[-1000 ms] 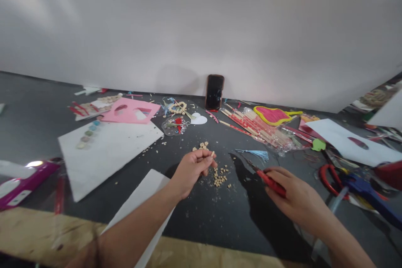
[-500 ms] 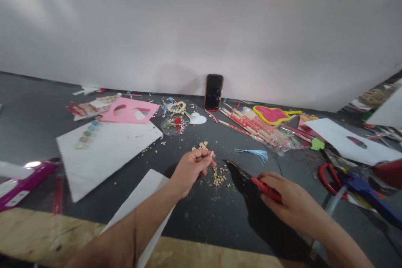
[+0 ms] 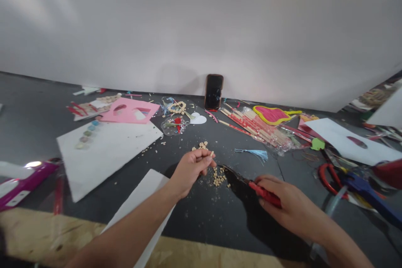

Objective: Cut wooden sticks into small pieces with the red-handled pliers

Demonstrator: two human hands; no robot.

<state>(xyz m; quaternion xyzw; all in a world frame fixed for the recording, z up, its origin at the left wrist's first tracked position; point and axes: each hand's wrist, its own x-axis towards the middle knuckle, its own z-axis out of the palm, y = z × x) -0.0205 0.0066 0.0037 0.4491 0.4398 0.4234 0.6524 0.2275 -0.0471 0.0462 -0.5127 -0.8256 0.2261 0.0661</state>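
My left hand (image 3: 191, 171) is closed, thumb and fingers pinching a short, thin wooden stick (image 3: 212, 154) whose pale tip pokes out. Just under those fingers lies a loose pile of small cut wooden pieces (image 3: 219, 178) on the dark table. A second cluster of pale pieces (image 3: 201, 145) sits just beyond the hand. My right hand (image 3: 279, 199) is wrapped round a red-handled hand tool (image 3: 264, 192) with a dark, narrow, pointed front end. Its tip points left, close to the pile; I cannot tell whether it is scissors or pliers.
A phone (image 3: 214, 92) leans on the white partition (image 3: 194, 33). Packed wooden sticks (image 3: 251, 123) and a blue tassel (image 3: 253, 153) lie ahead. Pink cut-out card (image 3: 128, 111) and white boards (image 3: 103, 163) are left. A purple tool (image 3: 29, 184) and blue-handled tool (image 3: 370, 194) flank the hands.
My right hand has brought the red-handled tool slightly left, its tip now nearer the left fingers and the pile. My left hand and the stick stay put.
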